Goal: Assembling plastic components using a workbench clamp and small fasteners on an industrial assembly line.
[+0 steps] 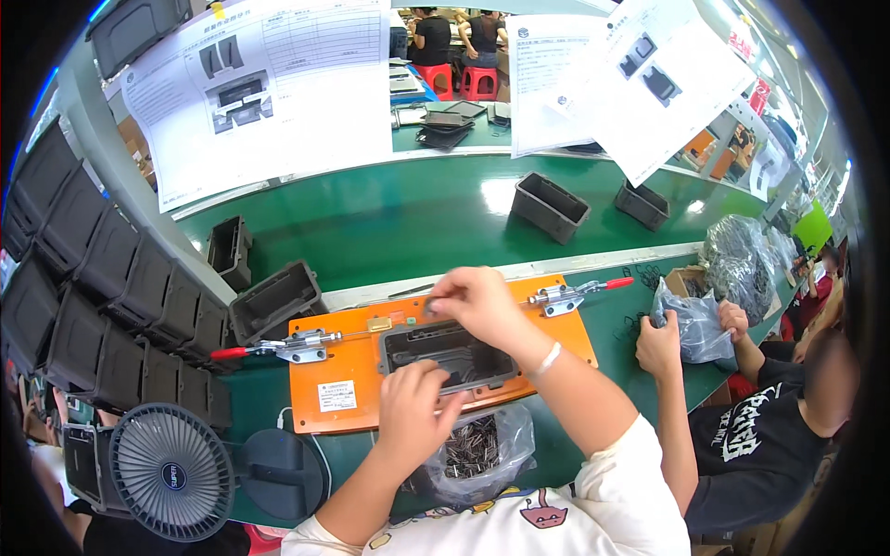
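Note:
A black plastic box [496, 379] lies open-side up in an orange fixture [324, 366]. My left hand [413, 408] is curled over the near left rim of the box, its fingertips bent inward; whatever they may hold is hidden. Above the far side of the box, my right hand [477, 304] pinches a small dark part [430, 307] between thumb and fingers; its kind is too small to tell. Red-handled toggle clamps [301, 347] [564, 298] sit at either end of the fixture. Close to my body lies a clear plastic bag [519, 435] of small metal pins [473, 448].
Stacked black boxes [120, 269] rise at left, beside a fan [171, 473]. More boxes [276, 301] [551, 206] stand behind the fixture. At right, a co-worker's hands [660, 345] hold a plastic bag [695, 324]. Printed sheets [269, 93] hang across the back.

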Tool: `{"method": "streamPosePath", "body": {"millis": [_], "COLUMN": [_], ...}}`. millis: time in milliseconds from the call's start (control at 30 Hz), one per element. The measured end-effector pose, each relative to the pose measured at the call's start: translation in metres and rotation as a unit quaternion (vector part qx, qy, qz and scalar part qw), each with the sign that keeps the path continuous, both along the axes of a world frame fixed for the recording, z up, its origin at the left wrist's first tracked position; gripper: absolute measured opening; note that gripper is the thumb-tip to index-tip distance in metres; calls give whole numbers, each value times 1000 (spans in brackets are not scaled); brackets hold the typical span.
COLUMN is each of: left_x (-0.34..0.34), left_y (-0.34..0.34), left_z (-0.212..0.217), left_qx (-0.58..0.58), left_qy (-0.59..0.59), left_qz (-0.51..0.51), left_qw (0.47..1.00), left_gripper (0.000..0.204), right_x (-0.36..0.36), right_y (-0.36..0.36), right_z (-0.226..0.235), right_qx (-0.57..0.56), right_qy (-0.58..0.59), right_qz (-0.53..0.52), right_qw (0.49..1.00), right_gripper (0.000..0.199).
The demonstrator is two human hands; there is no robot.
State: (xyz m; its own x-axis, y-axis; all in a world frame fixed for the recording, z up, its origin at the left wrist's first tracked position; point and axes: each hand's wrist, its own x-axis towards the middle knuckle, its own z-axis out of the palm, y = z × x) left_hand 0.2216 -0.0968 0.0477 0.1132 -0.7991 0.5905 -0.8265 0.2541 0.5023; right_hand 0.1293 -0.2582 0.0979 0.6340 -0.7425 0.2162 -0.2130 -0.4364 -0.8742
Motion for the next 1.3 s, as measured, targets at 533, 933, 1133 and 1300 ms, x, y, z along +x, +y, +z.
{"method": "streamPosePath", "body": {"millis": [533,933,1133,1300], "left_x": [0,5,-7,-18], "left_y": [-4,5,52,54], "left_z": [-16,-11,-9,-13], "left_qx": [44,-8,134,228], "left_qy": [-129,-33,-39,-169], "left_qz": [18,-28,-201,-180], "left_qw": [991,999,969,942], "left_gripper": [20,22,15,12], "right_x": [69,3,-82,-93], "right_y": [-19,29,115,120], "right_z": [-7,9,-11,-43], "right_qx": [-163,-189,-237,-187], "right_qy": [232,54,347,312], "right_qz": [111,78,222,221], "right_qw": [953,978,880,905], "right_gripper": [17,12,7,6]}}
